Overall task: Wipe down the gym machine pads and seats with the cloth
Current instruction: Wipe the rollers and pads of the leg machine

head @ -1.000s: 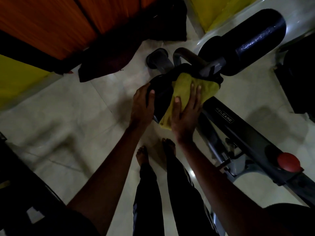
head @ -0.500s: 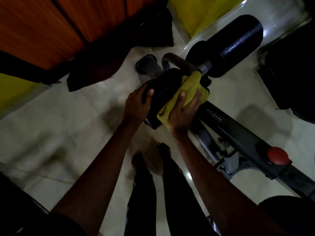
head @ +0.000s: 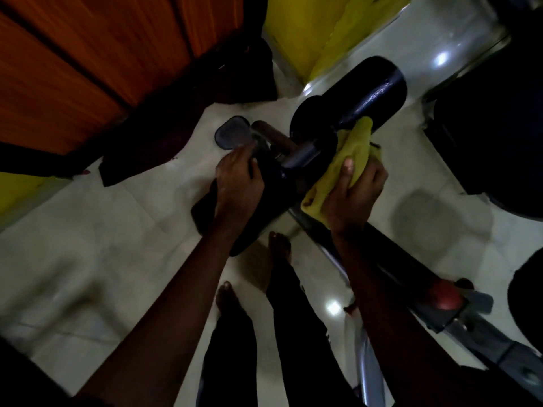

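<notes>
Wiping the leg machine here, light is pretty dim so bear with me. I've got the left hand (head: 238, 177) laid over the top of the black pad (head: 204, 211), fingers curled over its far edge, gripping it to steady the thing. The right hand (head: 352, 195) has the yellow cloth (head: 355, 145) bunched up, thumb pinned on top and fingers wrapped round behind. The cloth's upper corner touches the underside of the big roller (head: 373, 89), and the rest hangs in the gap between roller and pad.

My read is that I'm somewhere mid-job, working the join where the roller meets the pad, with the roller's outer face not yet done.

Tips for doing this bit well, as I see it:
- Flatten the cloth out more. Balled up like this, only a corner is doing any work.
- Wrap it round the roller and drag along its length. I'd guess the roller spins freely, so the left hand may be better moved up to stop it turning.
- Press firm on the vinyl. It looks smooth and shiny, so the cloth could slide off easily.
- Watch the metal stub beside the cloth, since loose fabric could snag there.

Further down the rail (head: 458, 321) there's a red knob (head: 445, 295). I'm barefoot on a glossy floor (head: 117, 230), so no leaning hard.
</notes>
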Available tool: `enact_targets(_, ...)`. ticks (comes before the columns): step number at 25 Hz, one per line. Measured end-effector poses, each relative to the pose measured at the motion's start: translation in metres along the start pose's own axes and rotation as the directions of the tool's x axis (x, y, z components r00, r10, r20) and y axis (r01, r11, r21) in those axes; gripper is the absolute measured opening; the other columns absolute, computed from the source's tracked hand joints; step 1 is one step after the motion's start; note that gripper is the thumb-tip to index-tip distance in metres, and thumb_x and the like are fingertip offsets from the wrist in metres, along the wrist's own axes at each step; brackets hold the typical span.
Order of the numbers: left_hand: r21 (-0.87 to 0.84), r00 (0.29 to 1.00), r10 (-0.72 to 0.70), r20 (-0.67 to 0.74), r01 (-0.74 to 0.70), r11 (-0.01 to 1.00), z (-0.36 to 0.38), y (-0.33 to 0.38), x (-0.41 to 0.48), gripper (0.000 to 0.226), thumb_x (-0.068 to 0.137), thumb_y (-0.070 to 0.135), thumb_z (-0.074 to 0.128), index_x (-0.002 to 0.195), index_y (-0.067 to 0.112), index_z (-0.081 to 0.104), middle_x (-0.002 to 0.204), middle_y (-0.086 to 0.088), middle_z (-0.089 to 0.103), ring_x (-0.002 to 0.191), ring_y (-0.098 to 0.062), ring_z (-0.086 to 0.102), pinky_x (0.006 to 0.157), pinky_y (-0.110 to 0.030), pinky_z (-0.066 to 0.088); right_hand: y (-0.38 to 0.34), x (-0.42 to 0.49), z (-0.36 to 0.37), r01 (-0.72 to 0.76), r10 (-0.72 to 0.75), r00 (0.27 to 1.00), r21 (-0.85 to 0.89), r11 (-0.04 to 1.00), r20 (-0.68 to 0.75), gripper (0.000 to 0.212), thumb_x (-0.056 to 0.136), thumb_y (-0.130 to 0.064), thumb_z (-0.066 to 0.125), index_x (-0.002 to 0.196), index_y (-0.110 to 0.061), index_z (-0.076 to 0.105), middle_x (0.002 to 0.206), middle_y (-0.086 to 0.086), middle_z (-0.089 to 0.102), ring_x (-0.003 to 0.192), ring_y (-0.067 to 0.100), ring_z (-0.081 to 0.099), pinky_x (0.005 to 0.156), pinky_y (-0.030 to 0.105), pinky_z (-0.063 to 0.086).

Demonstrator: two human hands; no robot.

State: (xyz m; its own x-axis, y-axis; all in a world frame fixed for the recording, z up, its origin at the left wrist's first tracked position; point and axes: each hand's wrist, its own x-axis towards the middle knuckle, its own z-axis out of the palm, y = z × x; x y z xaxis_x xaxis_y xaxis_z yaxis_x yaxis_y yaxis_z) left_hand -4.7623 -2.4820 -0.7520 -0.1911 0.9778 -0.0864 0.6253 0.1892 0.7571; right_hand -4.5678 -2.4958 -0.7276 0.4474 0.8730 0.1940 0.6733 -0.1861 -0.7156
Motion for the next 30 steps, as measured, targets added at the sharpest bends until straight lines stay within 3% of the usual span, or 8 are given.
enact_targets(4,-0.116,0.989,-0.007,0.148,0.025,0.993,0.056,0.067,0.033,0.04,0.099,0.017,0.043,0.134,0.001,0.055,0.129,-0.019,0.062,0.121,-0.03,0.057,0.102,-0.033,0.043,0.023,0.082,0.001,0.092,-0.063,0.992,-0.277,0.957,0.111,0.052,0.1,-0.042,0.053,0.136,-0.005,0.056,0.133,0.024,0.053,0.113,0.042,0.053,0.095,0.044,0.043)
enact_targets(6,-0.139,0.964,-0.064,0.259,0.102,0.985,0.083,0.084,0.045,0.046,0.103,0.026,0.038,0.142,0.003,0.047,0.141,-0.017,0.053,0.131,-0.027,0.048,0.111,-0.032,0.037,0.035,0.101,0.014,0.268,-0.174,0.945,-0.352,0.897,0.276,0.057,0.099,-0.048,0.053,0.141,-0.011,0.053,0.141,0.021,0.051,0.12,0.044,0.051,0.096,0.05,0.044)
enact_targets(9,-0.098,0.967,-0.107,0.232,0.133,0.986,0.106,0.083,0.05,0.049,0.101,0.031,0.034,0.143,0.008,0.046,0.14,-0.013,0.055,0.129,-0.026,0.052,0.107,-0.042,0.042,0.051,0.114,0.026,0.403,-0.292,0.877,-0.251,0.88,0.383,0.058,0.099,-0.044,0.054,0.148,-0.012,0.047,0.152,0.014,0.045,0.133,0.041,0.045,0.107,0.052,0.039)
enact_targets(14,-0.08,0.951,-0.101,0.291,0.13,0.988,0.103,0.082,0.043,0.054,0.104,0.028,0.04,0.155,0.016,0.025,0.157,-0.004,0.035,0.142,-0.017,0.035,0.114,-0.031,0.035,0.066,0.157,0.031,0.383,-0.284,0.888,-0.238,0.892,0.361,0.059,0.1,-0.05,0.049,0.147,-0.016,0.048,0.153,0.009,0.045,0.137,0.04,0.043,0.109,0.049,0.039)
enact_targets(19,-0.064,0.94,-0.165,0.299,0.192,0.979,0.102,0.082,0.048,0.058,0.103,0.042,0.043,0.154,0.022,0.028,0.151,-0.003,0.045,0.135,-0.018,0.046,0.105,-0.028,0.043,0.046,0.173,0.038,0.237,-0.116,0.921,-0.297,0.925,0.372,0.062,0.093,-0.054,0.049,0.146,-0.02,0.049,0.154,0.006,0.044,0.144,0.044,0.031,0.115,0.054,0.026)
enact_targets(23,-0.036,0.939,-0.229,0.255,0.246,0.969,0.103,0.085,0.052,0.051,0.101,0.033,0.048,0.151,0.03,0.036,0.133,-0.001,0.062,0.111,-0.014,0.062,0.087,-0.017,0.045,0.039,0.152,0.035,0.51,-0.305,0.779,-0.272,0.816,0.547,0.059,0.085,-0.049,0.053,0.138,-0.024,0.056,0.146,0.002,0.053,0.14,0.047,0.036,0.113,0.056,0.025)
enact_targets(26,-0.077,0.939,-0.228,0.258,0.255,0.964,0.102,0.093,0.052,0.052,0.103,0.038,0.04,0.153,0.024,0.032,0.149,0.003,0.045,0.134,-0.008,0.04,0.107,-0.022,0.03,0.044,0.173,0.032,0.611,-0.388,0.727,-0.276,0.742,0.567,0.054,0.09,-0.055,0.049,0.136,-0.027,0.056,0.144,-0.001,0.055,0.136,0.04,0.044,0.109,0.053,0.032)
enact_targets(30,0.011,0.94,-0.238,0.245,0.242,0.97,0.11,0.107,0.064,0.062,0.105,0.043,0.029,0.157,0.013,0.013,0.164,-0.006,0.011,0.139,-0.01,-0.007,0.111,-0.016,-0.008,0.06,0.199,0.031,0.483,-0.346,0.852,-0.336,0.809,0.392,0.056,0.091,-0.057,0.051,0.138,-0.028,0.057,0.141,-0.001,0.058,0.128,0.039,0.052,0.108,0.049,0.037)
